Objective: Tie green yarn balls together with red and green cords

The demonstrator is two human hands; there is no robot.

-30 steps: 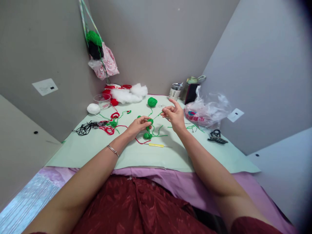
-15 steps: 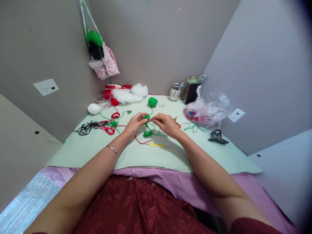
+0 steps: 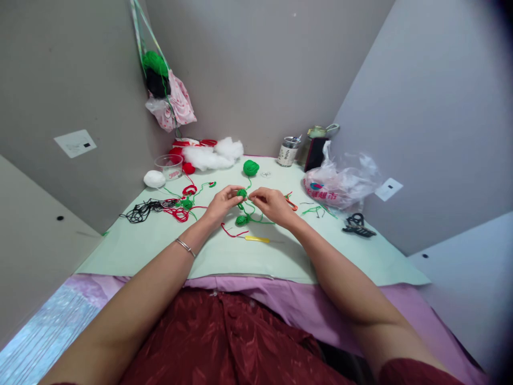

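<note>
My left hand is closed on a small green crocheted piece, gripped between thumb and fingers. Just to its right, my right hand is pinched closed; whatever sits between its fingertips is too small to make out. Green yarn strands trail below both hands. A second green crocheted piece hangs or lies under the left fingers; I cannot tell which. Behind the hands, a green yarn ball has a strand running towards them. Nearer me lies a crochet hook with a yellow handle, beside a red yarn scrap.
Black yarn and red-green crocheted pieces lie left. White stuffing, a clear plastic cup and a white yarn ball stand behind. On the right are a tin, a plastic bag and a black hair claw.
My right fingertips have shifted very slightly beside the green piece. The left hand keeps its hold, and the things on the table stay where they were.
</note>
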